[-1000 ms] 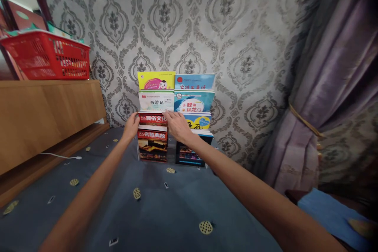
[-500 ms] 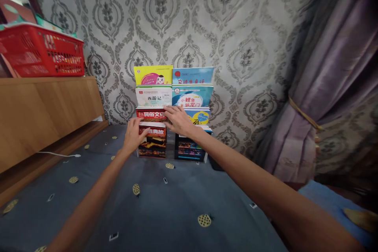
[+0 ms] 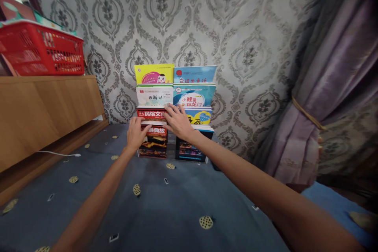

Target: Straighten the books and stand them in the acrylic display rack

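Note:
Children's books stand in two columns of stepped rows in a clear rack. My left hand is curled at the top left of the front red book, thumb across its front. My right hand is bent over the right edge of the red book in the row behind, its fingertips near the white book. Behind these is a yellow book. The right column has blue books, a blue-and-yellow one and a dark front book, partly behind my right wrist.
A patterned cloth covers the surface under the rack. Patterned wallpaper rises behind. At left, a red basket sits on a wooden cabinet, with a white cable below. A tied curtain hangs at right.
The view has shifted slightly, so the rack appears a little more to the right. Both hands keep nearly the same places at the red books.

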Tool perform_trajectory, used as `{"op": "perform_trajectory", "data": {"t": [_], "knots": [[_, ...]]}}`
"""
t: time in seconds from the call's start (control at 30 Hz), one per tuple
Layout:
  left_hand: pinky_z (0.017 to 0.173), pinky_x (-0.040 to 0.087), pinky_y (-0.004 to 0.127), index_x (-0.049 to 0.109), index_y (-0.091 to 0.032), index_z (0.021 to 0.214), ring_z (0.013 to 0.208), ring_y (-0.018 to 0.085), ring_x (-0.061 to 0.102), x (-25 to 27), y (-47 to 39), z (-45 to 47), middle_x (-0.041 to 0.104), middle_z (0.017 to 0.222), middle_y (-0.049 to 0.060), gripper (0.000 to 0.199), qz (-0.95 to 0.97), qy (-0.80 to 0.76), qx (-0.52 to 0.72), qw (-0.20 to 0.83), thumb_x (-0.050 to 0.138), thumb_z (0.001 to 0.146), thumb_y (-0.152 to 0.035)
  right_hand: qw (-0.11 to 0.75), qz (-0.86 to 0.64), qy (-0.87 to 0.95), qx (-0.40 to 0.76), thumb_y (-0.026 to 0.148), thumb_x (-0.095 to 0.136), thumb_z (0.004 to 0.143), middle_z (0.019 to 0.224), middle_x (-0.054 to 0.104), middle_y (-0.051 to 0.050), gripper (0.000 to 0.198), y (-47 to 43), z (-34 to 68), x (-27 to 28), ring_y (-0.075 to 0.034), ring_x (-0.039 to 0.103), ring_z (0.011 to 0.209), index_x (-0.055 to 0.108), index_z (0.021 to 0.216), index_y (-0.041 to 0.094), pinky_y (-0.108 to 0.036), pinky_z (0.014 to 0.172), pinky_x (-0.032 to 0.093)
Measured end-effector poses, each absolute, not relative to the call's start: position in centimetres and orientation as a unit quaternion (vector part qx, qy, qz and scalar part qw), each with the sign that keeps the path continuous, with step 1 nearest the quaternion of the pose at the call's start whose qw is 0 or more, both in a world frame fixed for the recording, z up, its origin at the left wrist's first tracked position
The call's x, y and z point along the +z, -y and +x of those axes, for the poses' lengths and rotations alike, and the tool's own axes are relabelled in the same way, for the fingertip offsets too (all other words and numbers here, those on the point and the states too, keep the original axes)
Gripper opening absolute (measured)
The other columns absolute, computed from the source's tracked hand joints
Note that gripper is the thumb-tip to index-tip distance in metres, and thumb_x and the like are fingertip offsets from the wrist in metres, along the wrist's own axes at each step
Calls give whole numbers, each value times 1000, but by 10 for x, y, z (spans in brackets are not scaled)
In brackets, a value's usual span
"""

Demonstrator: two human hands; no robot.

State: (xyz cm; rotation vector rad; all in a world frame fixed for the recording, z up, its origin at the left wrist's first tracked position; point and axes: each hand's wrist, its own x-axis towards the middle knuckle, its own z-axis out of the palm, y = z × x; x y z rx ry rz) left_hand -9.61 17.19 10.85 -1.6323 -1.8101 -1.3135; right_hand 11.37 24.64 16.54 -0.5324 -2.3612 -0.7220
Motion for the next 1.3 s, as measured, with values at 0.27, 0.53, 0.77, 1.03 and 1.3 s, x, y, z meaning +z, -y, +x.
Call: {"op": "perform_trajectory", "data": {"t": [0.27, 0.53, 0.77, 1.03, 1.3], "knots": [[111, 41, 47, 49, -18, 132, 125, 29, 53, 86, -174, -109, 56, 128, 14, 50, -543, 563, -615, 100, 62, 87, -36, 301, -201, 895, -261, 29, 71, 89, 146, 53, -19, 36, -247, 114, 166, -37, 42, 139, 63, 121, 16, -60, 115, 30], [114, 42, 48, 43, -20, 146, 133, 28, 55, 56, -192, -116, 59, 140, 13, 54, -512, 551, -659, -10, 50, 93, -30, 293, -203, 893, -276, 31, 71, 89, 146, 53, -19, 37, -250, 113, 164, -36, 44, 138, 62, 122, 16, -58, 113, 32], [112, 45, 47, 44, -19, 148, 131, 28, 58, 55, -195, -122, 62, 138, 13, 59, -522, 540, -660, -39, 54, 91, -31, 302, -192, 901, -247, 27, 69, 90, 147, 53, -21, 33, -251, 113, 164, -36, 49, 132, 63, 120, 15, -57, 112, 33], [111, 45, 49, 45, -14, 145, 129, 30, 59, 69, -190, -133, 61, 140, 18, 59, -548, 532, -643, -48, 48, 95, -44, 298, -188, 900, -256, 28, 67, 91, 145, 54, -22, 32, -250, 114, 165, -35, 54, 125, 63, 120, 14, -55, 110, 34], [125, 26, 44, 37, -12, 152, 148, 28, 38, 115, -202, -137, 40, 159, 16, 64, -592, 527, -610, 17, 49, 95, -38, 292, -184, 894, -286, 30, 71, 89, 142, 56, -21, 32, -252, 114, 166, -35, 54, 126, 64, 116, 14, -52, 108, 38]]}}
